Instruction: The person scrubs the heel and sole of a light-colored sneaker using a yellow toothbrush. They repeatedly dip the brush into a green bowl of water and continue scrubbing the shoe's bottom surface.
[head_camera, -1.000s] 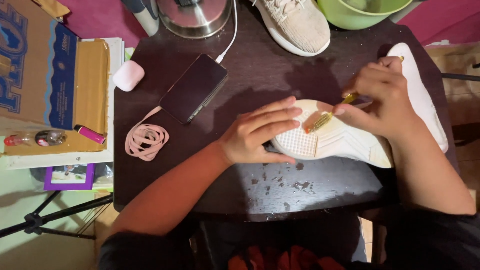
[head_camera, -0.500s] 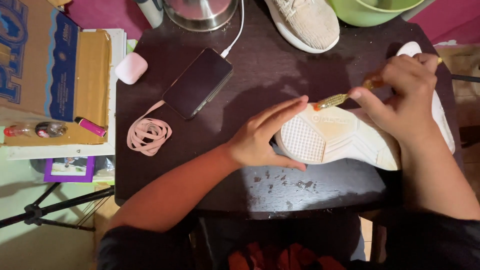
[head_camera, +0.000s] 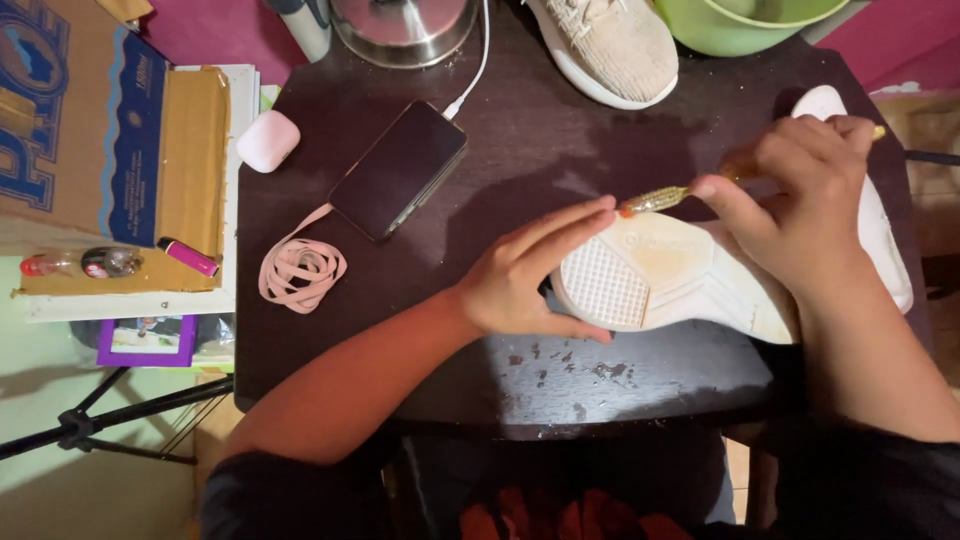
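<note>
Dark round table (head_camera: 420, 370) fills most of the frame, surface scuffed with pale flecks near its lower edge. Cardboard box (head_camera: 95, 130) with blue print lies at the upper left, off the table's left side.

White shoe (head_camera: 680, 285), sole up, lies on its side at centre right of the table, toe end pointing left, heel end running up toward the right edge. Sole shows a gridded patch at the toe and a yellowish stain in the middle.

Left hand (head_camera: 530, 280) at frame centre: fingers nearly straight and laid together, spread along the upper edge of the toe, thumb tucked under the near side, so the hand clasps the shoe's front end and steadies it.

Right hand (head_camera: 800, 190) at upper right, above the shoe's middle: fingers curled closed around the handle of a small brush (head_camera: 660, 199). Brush points left, its tip just at the sole's upper edge, close to the left fingertips; contact with the sole cannot be told.

Second shoe (head_camera: 610, 45), beige knit, top centre. Green basin (head_camera: 740, 20) top right. Metal pot (head_camera: 405, 25) top centre-left. Dark phone (head_camera: 398, 168) with white cable, left of centre. Pink coiled lace (head_camera: 300, 270) below the phone. White earbud case (head_camera: 267, 140) near the table's left edge.
</note>
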